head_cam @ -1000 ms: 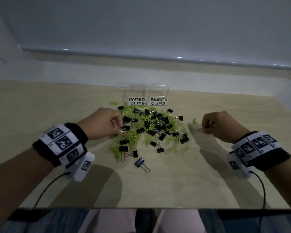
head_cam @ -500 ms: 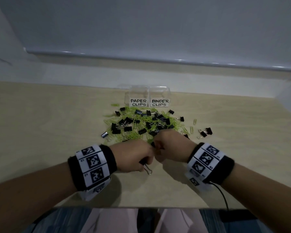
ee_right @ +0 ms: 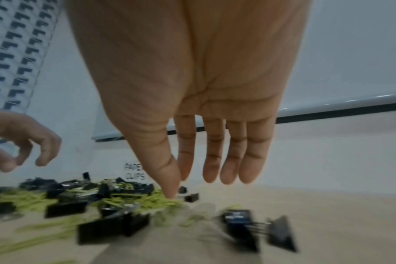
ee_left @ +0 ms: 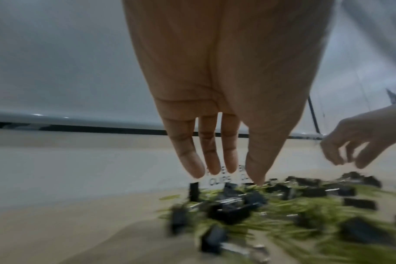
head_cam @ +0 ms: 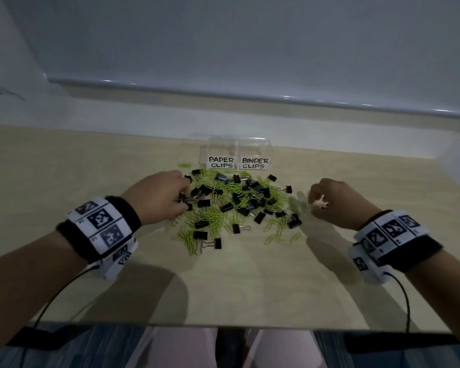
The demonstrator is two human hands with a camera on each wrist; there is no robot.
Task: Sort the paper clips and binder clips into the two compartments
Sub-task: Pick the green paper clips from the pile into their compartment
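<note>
Low in the frame, our left hand (head_cam: pixel 160 197) and right hand (head_cam: pixel 335 201) hang with fingers loose, seemingly holding nothing. Between them the clip pile (head_cam: pixel 237 205) sprawls left-to-right on the table (head_cam: pixel 64 168); behind stands the two-compartment box (head_cam: pixel 238 155).

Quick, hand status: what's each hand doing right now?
Left hand: open, fingers reaching down at the clip pile, nothing visibly held.
Right hand: thumb and forefinger close together; cannot tell whether it holds anything.
</note>
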